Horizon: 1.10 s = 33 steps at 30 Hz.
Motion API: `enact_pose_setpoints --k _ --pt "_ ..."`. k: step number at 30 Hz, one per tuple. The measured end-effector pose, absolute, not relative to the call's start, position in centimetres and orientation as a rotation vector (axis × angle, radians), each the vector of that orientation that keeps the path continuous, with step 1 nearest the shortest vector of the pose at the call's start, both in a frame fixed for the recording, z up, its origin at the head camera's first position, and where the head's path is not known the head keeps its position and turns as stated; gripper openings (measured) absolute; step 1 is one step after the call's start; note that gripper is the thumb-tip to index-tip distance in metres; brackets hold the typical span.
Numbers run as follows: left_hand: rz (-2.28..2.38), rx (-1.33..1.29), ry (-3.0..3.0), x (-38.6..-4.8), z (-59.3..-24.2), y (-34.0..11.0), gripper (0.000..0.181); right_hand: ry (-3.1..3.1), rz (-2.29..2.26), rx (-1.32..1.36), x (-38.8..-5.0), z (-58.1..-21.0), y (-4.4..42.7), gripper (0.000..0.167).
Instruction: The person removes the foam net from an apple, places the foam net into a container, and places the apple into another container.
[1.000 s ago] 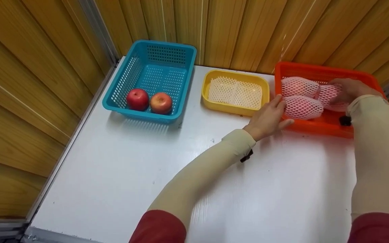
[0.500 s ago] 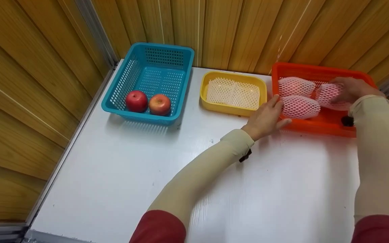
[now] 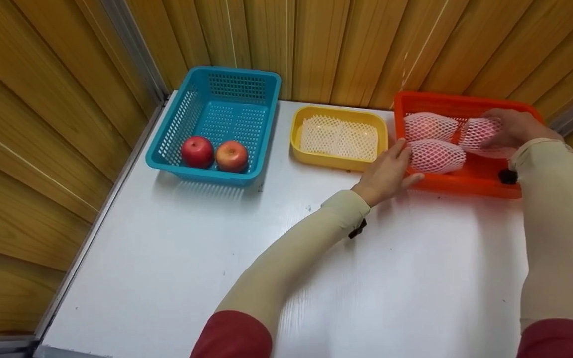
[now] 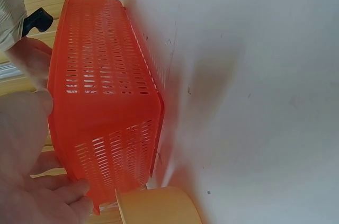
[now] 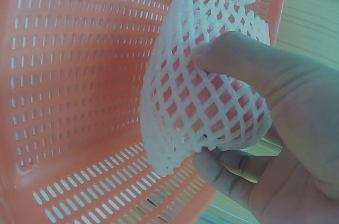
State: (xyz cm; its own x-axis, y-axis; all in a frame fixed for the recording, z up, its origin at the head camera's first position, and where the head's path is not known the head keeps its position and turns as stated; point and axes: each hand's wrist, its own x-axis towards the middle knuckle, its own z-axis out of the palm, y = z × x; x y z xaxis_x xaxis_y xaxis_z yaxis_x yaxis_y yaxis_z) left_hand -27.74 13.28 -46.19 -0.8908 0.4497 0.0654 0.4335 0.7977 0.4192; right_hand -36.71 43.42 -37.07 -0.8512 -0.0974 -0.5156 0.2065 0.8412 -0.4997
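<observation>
Currently, unclenched left hand [image 3: 385,171] touches red basket [image 3: 465,185]; right hand [image 3: 523,127] grips netted fruit [image 3: 478,135] inside.

Right hand [image 3: 519,128] on netted fruit [image 3: 477,133] in red basket [image 3: 465,184]

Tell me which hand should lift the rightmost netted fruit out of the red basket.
Probably the right hand: it grips that netted fruit. The left hand touches the left end of the red basket, with two other netted fruits in between.
</observation>
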Motion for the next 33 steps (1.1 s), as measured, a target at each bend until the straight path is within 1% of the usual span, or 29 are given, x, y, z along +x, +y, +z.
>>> enact_pose_setpoints --k 6,13,15,26,33 --pt "0.663 0.730 2.954 -27.8 -46.2 13.3 0.076 2.555 -0.635 -0.057 -38.2 -37.7 44.7 0.095" --pt "0.652 0.771 2.988 -27.7 -46.1 13.1 0.075 2.645 -0.557 -0.168 -39.0 -37.8 45.2 0.103" --pt "0.646 0.787 2.999 -27.6 -46.2 13.1 0.074 2.671 -0.523 -0.194 -39.0 -37.7 45.3 0.102" --pt "0.675 0.791 2.977 -27.8 -46.5 13.2 0.074 2.683 -0.546 -0.131 -38.0 -37.1 45.6 0.115" --pt "0.706 0.776 2.938 -27.8 -46.2 13.1 0.075 2.723 -0.541 -0.170 -37.2 -36.8 45.4 0.108"
